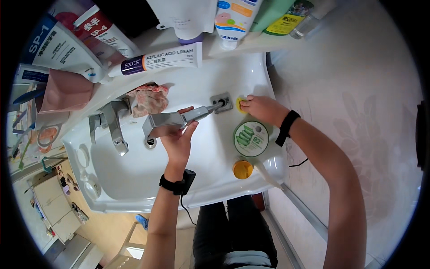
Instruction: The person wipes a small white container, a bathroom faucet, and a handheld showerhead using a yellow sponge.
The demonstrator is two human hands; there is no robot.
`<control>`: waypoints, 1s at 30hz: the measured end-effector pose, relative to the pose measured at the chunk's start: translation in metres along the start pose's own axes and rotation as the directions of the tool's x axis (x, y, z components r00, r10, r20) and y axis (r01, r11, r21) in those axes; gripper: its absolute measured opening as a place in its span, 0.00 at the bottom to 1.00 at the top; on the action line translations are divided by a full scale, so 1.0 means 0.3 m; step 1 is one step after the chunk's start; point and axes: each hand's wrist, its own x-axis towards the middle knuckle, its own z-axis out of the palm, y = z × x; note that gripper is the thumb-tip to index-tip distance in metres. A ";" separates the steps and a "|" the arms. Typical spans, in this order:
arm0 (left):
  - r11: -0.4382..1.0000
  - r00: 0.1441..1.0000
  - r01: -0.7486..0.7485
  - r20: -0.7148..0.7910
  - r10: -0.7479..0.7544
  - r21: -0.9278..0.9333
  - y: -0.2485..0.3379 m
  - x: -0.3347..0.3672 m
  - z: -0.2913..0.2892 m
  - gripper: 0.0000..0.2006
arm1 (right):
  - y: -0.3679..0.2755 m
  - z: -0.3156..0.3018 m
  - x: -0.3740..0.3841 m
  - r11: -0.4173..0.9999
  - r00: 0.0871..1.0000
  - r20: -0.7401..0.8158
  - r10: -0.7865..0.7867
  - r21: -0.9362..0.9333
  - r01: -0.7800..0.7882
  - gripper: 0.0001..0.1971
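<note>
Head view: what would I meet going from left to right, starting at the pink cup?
Pink cup, silver faucet, crumpled cloth, left hand gripping a grey tool, small yellow piece, right hand pinching it, black band on the right wrist.

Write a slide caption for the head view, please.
At a white washbasin, the left hand holds a silver device, the right hand a small yellow item.

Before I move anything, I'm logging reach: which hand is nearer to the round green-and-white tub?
The right hand: it is just beyond the round tub, pinching a yellow piece. The left hand is farther off, to the tub's left, holding a silver tool.
</note>
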 end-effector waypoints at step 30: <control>0.994 0.999 -0.039 0.034 0.042 -0.099 -0.039 0.007 -0.040 0.16 | 0.024 -0.032 0.259 0.883 0.943 -0.115 0.311 0.402 -0.242 0.07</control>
